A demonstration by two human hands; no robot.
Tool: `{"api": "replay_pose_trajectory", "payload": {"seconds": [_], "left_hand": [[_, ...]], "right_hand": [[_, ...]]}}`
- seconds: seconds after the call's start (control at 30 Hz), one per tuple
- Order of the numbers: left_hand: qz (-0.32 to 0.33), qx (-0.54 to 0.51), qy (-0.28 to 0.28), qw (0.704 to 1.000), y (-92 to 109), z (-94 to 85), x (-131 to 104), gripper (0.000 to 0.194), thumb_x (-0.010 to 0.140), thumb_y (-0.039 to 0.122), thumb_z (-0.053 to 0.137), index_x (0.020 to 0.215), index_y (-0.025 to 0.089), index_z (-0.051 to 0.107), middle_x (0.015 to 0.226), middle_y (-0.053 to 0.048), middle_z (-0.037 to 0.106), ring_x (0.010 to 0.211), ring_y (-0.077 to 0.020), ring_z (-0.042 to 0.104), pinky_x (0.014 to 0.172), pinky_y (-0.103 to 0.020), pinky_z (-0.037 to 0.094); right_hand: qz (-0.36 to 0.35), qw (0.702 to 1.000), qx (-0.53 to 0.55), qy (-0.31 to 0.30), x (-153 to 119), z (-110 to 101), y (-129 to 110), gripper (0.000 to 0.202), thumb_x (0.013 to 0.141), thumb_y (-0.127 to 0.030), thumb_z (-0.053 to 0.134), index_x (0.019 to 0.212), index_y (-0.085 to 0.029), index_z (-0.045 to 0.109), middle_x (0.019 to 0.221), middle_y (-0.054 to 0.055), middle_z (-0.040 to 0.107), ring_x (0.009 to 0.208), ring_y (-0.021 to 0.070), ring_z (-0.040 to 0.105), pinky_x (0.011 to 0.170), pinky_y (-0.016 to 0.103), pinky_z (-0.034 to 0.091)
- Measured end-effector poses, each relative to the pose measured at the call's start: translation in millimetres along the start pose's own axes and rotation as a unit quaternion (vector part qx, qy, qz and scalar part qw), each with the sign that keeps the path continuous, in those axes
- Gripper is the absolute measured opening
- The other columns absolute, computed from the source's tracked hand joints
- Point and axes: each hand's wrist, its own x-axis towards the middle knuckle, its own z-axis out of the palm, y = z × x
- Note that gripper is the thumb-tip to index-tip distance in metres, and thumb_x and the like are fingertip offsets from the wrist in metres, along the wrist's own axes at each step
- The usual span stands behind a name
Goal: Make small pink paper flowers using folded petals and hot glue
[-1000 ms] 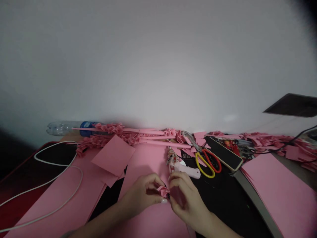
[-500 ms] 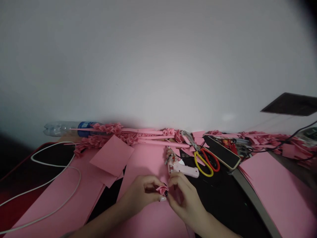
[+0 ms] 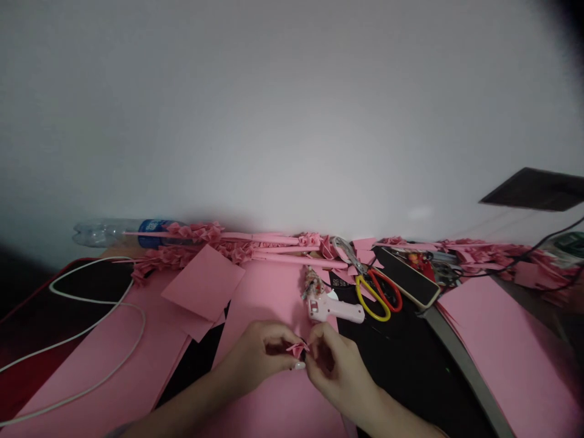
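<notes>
Between my two hands is a small folded pink paper flower (image 3: 297, 349). My left hand (image 3: 269, 353) pinches it between thumb and fingers from the left. From the other side, the thumb and fingertips of my right hand (image 3: 331, 362) close on its right edge, partly hiding it. Both hands are above a large pink paper sheet (image 3: 278, 398). Just beyond my right hand lies a pale pink glue gun (image 3: 335, 309), its nozzle end pointing away from me. Scissors (image 3: 376, 298) with one yellow and one red handle rest to its right.
Pink paper stems with flowers (image 3: 196, 258) line the wall. A plastic bottle (image 3: 107, 232) lies at back left, near a white cable (image 3: 95, 328). Square paper (image 3: 204, 283) sits left, a phone (image 3: 410, 278) right of the scissors, and more pink sheets (image 3: 506, 353) far right.
My right hand's fingers have closed in on the flower and bent more tightly. My left hand keeps its pinch. The view has shifted slightly.
</notes>
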Motion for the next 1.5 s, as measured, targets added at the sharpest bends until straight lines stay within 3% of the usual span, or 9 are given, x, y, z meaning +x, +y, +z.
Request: {"api": "replay_pose_trajectory", "payload": {"seconds": [0.33, 0.57, 0.87, 1.5], "left_hand": [[0.050, 0.093, -0.009, 0.994, 4.1, -2.4, -2.7, 0.010, 0.067, 0.020, 0.076, 0.076, 0.015, 0.076, 0.069, 0.000, 0.063, 0.064, -0.0125, 0.055, 0.059, -0.021, 0.041], [0.050, 0.120, -0.015, 0.991, 4.7, -3.3, -3.7, 0.011, 0.069, 0.022, 0.074, 0.078, 0.017, 0.076, 0.071, -0.001, 0.065, 0.068, -0.0139, 0.056, 0.061, -0.021, 0.042], [0.028, 0.029, 0.002, 0.999, 5.2, -1.2, -2.7, 0.011, 0.065, 0.017, 0.075, 0.074, 0.014, 0.071, 0.071, 0.000, 0.064, 0.068, -0.0139, 0.059, 0.063, -0.023, 0.046], [0.022, 0.002, -0.001, 1.000, 2.1, -2.7, -3.2, 0.016, 0.065, 0.018, 0.077, 0.078, 0.013, 0.069, 0.074, -0.001, 0.069, 0.071, -0.0157, 0.065, 0.069, -0.027, 0.051]], "right_hand": [[0.001, 1.000, -0.010, -0.009, -2.9, -0.9, -0.8, 0.015, 0.078, -0.010, 0.053, 0.084, -0.023, 0.046, 0.065, -0.005, 0.051, 0.050, 0.0099, 0.048, 0.047, 0.020, 0.036], [-0.008, 1.000, -0.020, -0.001, -3.1, -2.1, -3.1, 0.016, 0.078, -0.010, 0.055, 0.083, -0.023, 0.046, 0.062, -0.006, 0.050, 0.049, 0.0095, 0.046, 0.047, 0.019, 0.036], [-0.009, 1.000, -0.012, 0.007, 1.8, -5.4, -2.9, 0.010, 0.082, -0.015, 0.054, 0.083, -0.022, 0.047, 0.062, -0.005, 0.050, 0.050, 0.0109, 0.046, 0.048, 0.021, 0.036], [-0.021, 1.000, -0.010, 0.011, 4.2, -7.7, -3.6, 0.009, 0.081, -0.018, 0.056, 0.080, -0.023, 0.048, 0.059, -0.005, 0.048, 0.047, 0.0112, 0.046, 0.045, 0.023, 0.035]]}}
